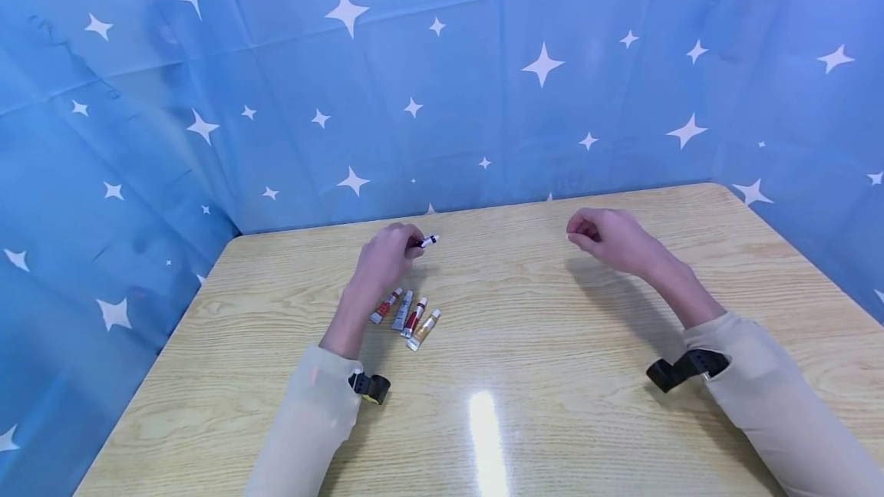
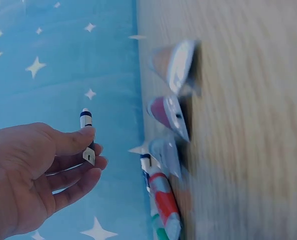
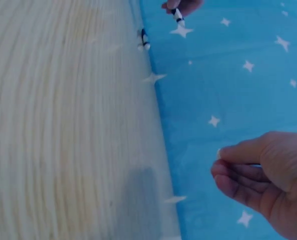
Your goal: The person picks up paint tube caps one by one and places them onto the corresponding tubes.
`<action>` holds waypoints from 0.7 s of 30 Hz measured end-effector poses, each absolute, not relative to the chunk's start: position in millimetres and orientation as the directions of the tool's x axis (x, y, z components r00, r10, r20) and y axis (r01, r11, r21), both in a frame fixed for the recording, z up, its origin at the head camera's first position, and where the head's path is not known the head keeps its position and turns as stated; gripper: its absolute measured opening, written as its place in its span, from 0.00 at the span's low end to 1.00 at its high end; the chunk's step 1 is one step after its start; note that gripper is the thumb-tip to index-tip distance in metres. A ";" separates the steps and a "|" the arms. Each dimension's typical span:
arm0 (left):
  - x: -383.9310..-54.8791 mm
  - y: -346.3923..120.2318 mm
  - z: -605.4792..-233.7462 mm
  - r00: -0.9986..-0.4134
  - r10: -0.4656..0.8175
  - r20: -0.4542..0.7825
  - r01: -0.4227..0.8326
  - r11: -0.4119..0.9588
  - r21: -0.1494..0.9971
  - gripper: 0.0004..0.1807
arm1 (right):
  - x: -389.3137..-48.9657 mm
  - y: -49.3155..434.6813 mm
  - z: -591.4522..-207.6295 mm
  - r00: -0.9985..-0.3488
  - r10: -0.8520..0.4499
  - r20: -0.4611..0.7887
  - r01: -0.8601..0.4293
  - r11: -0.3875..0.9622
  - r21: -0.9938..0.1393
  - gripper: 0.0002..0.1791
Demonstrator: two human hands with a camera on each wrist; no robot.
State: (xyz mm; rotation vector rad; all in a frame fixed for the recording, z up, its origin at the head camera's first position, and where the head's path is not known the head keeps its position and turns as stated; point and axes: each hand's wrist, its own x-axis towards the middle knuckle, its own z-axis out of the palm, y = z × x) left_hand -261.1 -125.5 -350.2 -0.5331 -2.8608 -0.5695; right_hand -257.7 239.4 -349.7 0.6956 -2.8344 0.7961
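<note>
At the back left of the table, my left hand [image 1: 388,255] pinches a small paint tube [image 2: 86,119] between thumb and fingers. The tube is white with dark blue bands, and its narrow white tip points up and away in the left wrist view. My right hand [image 1: 611,238] is raised over the back right of the table, thumb against curled fingers. A small white piece [image 3: 218,154] shows at its thumb tip. Under the left forearm lie more paint tubes: two red ones [image 1: 414,318], a greyish one [image 1: 402,311] and a gold one [image 1: 424,330].
The wooden table [image 1: 525,328] ends at a blue curtain [image 1: 456,98] with white stars. A green-banded tube [image 2: 158,229] lies past the red one in the left wrist view. Black wrist cameras [image 1: 371,388] sit on both sleeves.
</note>
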 end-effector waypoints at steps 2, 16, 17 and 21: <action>-255.1 -122.4 -347.3 -0.907 0.328 0.263 0.405 0.849 0.339 0.07 | -253.6 234.2 -345.5 -0.879 -0.406 0.251 -0.478 0.749 -0.459 0.05; -217.1 -102.7 -335.3 -0.819 0.439 0.369 0.558 0.757 0.339 0.08 | -223.1 198.7 -323.9 -0.750 -0.478 0.458 -0.658 0.616 -0.434 0.04; -214.2 -101.3 -334.6 -0.808 0.452 0.379 0.574 0.750 0.330 0.08 | -220.9 196.5 -323.1 -0.731 -0.486 0.478 -0.677 0.599 -0.427 0.05; -203.5 -96.0 -332.2 -0.759 0.500 0.417 0.636 0.706 0.312 0.08 | -212.6 188.5 -320.8 -0.662 -0.512 0.547 -0.745 0.531 -0.403 0.08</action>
